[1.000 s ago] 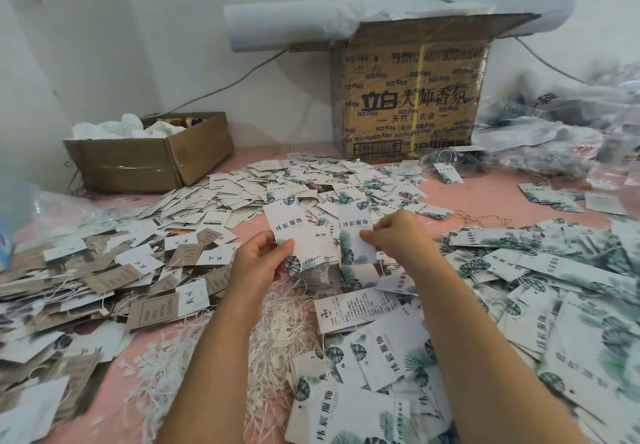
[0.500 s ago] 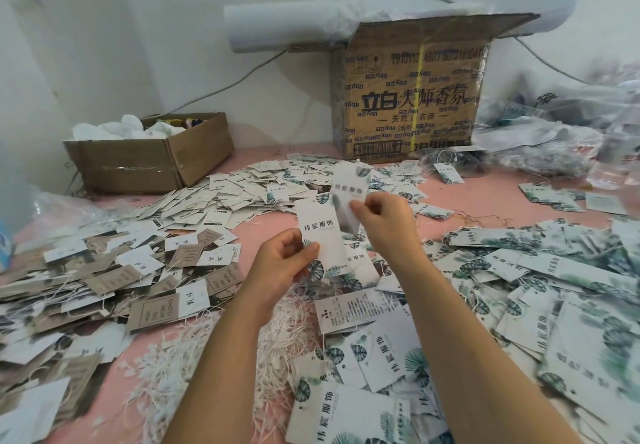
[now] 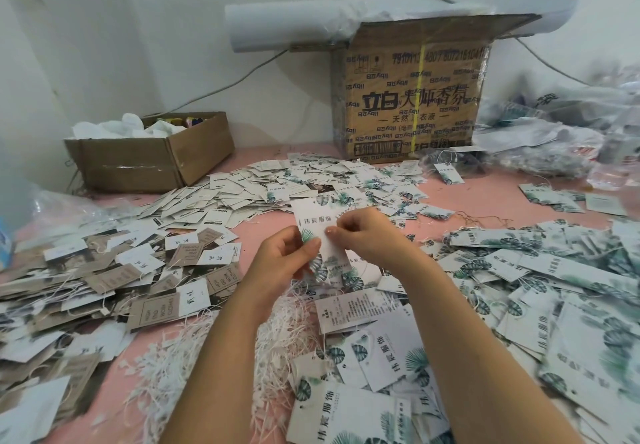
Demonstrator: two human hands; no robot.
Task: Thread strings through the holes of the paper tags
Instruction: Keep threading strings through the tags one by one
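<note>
- White paper tag (image 3: pixel 313 219) with a green leaf print is held upright over the middle of the pink surface (image 3: pixel 485 201).
- The left hand (image 3: pixel 285 261) pinches its lower part with curled fingers.
- The right hand (image 3: pixel 369 235) pinches its right edge, thumb on the face.
- White strings (image 3: pixel 277 336) lie heaped just below the hands.
- Brown tags (image 3: pixel 114 279) spread to the left, leaf-print tags (image 3: pixel 519 270) to the right.
</note>
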